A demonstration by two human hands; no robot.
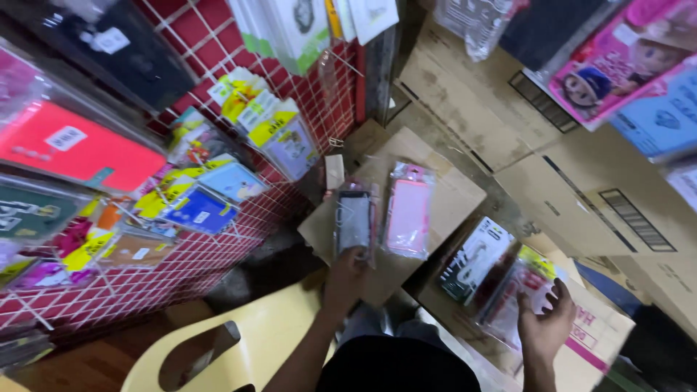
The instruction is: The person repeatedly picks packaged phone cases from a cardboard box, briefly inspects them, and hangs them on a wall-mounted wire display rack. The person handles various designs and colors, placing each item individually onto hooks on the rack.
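- The left hand (347, 270) has its fingers (357, 254) pinched on the bottom edge of a dark phone case in a clear plastic bag (353, 221).
- That bag lies on a flat brown cardboard box (443, 190), just beside a pink phone case in a clear plastic bag (408, 214).
- The right hand (546, 319) has its fingers (560, 289) curled around the edge of a clear plastic packet with a yellow top (521, 287), near a black and white packet (475, 260).
- A red wire rack (290, 190) full of hanging packets stands at the left.
- A pale yellow plastic chair (254, 341) is below.
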